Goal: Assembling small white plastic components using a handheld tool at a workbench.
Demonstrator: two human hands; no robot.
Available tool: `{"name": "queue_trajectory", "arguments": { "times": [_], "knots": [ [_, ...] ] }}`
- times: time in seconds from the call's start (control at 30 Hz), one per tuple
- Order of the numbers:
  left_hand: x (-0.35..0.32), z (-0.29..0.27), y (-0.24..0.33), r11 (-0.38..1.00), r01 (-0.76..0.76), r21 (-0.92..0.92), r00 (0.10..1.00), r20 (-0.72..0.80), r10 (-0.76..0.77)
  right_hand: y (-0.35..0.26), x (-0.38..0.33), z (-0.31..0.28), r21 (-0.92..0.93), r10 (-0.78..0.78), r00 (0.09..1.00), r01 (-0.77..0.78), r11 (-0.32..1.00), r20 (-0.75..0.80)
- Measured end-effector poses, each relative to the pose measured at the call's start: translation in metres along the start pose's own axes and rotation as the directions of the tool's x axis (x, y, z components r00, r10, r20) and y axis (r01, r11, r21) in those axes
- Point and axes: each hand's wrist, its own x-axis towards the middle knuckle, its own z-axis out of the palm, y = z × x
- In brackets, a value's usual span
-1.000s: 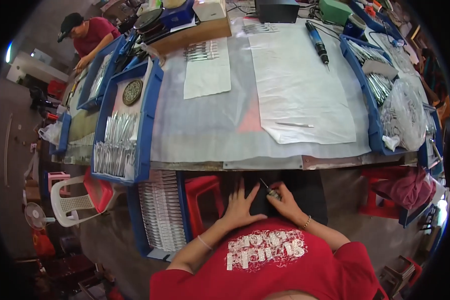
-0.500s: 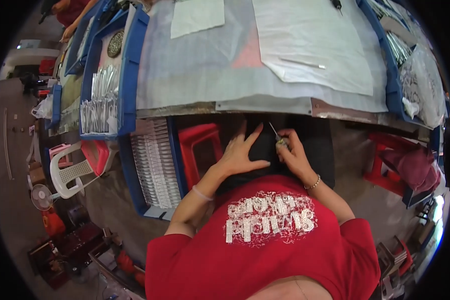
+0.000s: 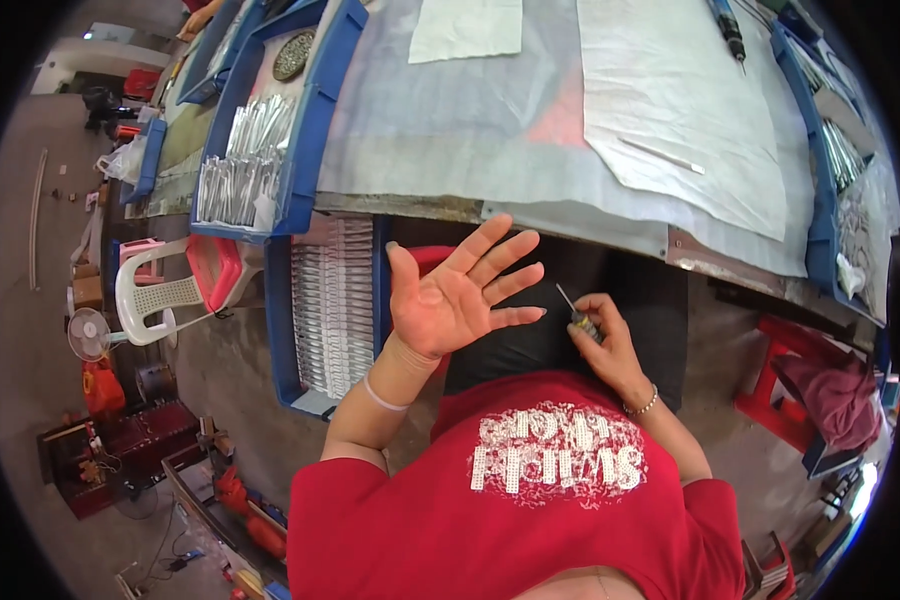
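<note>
My left hand (image 3: pixel 450 290) is raised beside the table edge, palm up with the fingers spread, and nothing lies in it. Low over my dark-clothed lap, my right hand (image 3: pixel 613 348) is closed round the handle of a small screwdriver (image 3: pixel 584 325). Its thin metal shaft points up and to the left, touching nothing that I can see. On the table ahead, a slim silvery metal piece (image 3: pixel 662 156) lies on a white cloth (image 3: pixel 710 110).
A blue bin (image 3: pixel 317 120) of metal pieces stands on the table at left; another blue bin (image 3: pixel 282 335) with stacked pieces sits below. At right are a blue bin (image 3: pixel 820 190), a black power screwdriver (image 3: pixel 730 32) and a red stool (image 3: pixel 755 395) with maroon cloth.
My left hand has risen from my lap and turned palm up. My right hand still holds the screwdriver. The view has shifted, so the table appears further right.
</note>
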Motion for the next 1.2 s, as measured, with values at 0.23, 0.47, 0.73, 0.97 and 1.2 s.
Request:
{"name": "queue_trajectory", "arguments": {
  "times": [0.23,0.47,0.73,0.97,1.2],
  "knots": [
    [0.038,-0.002,0.041,0.953,-0.051,0.299,0.913,-0.373,0.166,0.005,0.017,-0.008,-0.067,-0.031,0.998,0.035,0.997,0.054],
    [0.147,-0.015,0.122,0.190,0.126,0.974,0.852,-0.205,0.481,0.031,0.031,-0.011,0.040,0.051,0.997,-0.053,0.998,0.057],
    [0.274,-0.110,0.233,-0.983,0.076,0.164,0.914,0.382,0.134,0.027,0.040,-0.015,0.046,0.147,0.980,-0.154,0.987,0.131],
    [0.312,-0.126,0.250,-0.977,-0.067,-0.204,0.944,0.304,-0.128,0.010,0.050,-0.024,0.074,0.211,0.962,-0.226,0.971,0.173],
    [0.299,-0.109,0.256,-0.960,-0.124,-0.251,0.937,0.288,-0.197,0.012,0.044,-0.018,0.063,0.126,0.973,-0.140,0.988,0.192]
  ]
}}
